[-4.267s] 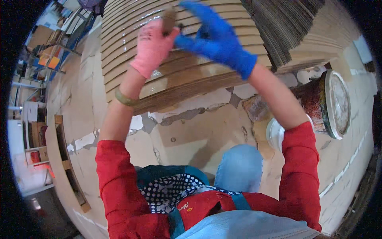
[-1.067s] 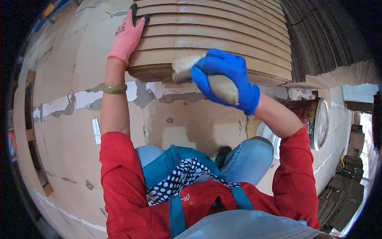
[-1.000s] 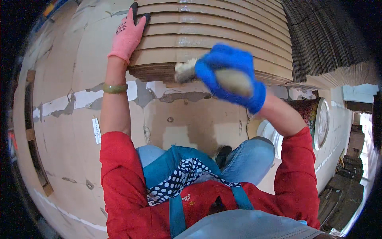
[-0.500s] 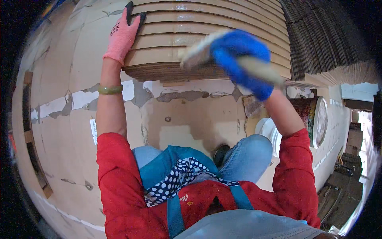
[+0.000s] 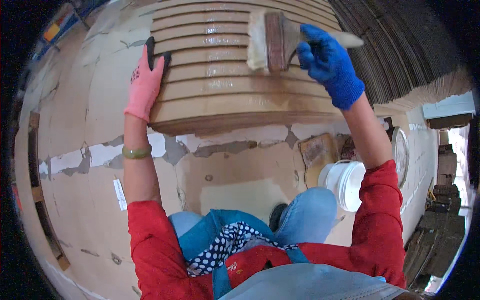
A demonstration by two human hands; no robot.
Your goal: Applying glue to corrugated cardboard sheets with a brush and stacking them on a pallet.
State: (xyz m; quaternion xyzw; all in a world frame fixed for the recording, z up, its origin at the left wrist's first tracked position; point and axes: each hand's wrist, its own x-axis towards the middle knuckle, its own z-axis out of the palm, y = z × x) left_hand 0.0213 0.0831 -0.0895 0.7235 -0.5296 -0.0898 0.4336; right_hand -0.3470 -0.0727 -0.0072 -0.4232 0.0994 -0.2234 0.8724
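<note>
A wide paintbrush with pale bristles and a light handle is gripped in my right hand, which wears a blue glove. Its bristles are over the fanned stack of brown cardboard sheets; whether they touch is hard to tell. Wet, shiny streaks run down the middle of the overlapping sheet edges. My left hand, in a pink glove with dark fingertips, rests with thumb and finger spread against the stack's left edge. It holds nothing.
Dark, tightly packed cardboard stands right of the stack. Near my right knee are a white bucket and a larger round container. Worn cardboard with tape strips covers the floor. A wooden pallet-like frame lies far left.
The paintbrush has moved away from me, up the stack, and turned so its bristles point left. My left hand stays at the stack's left edge. The whole view has shifted slightly.
</note>
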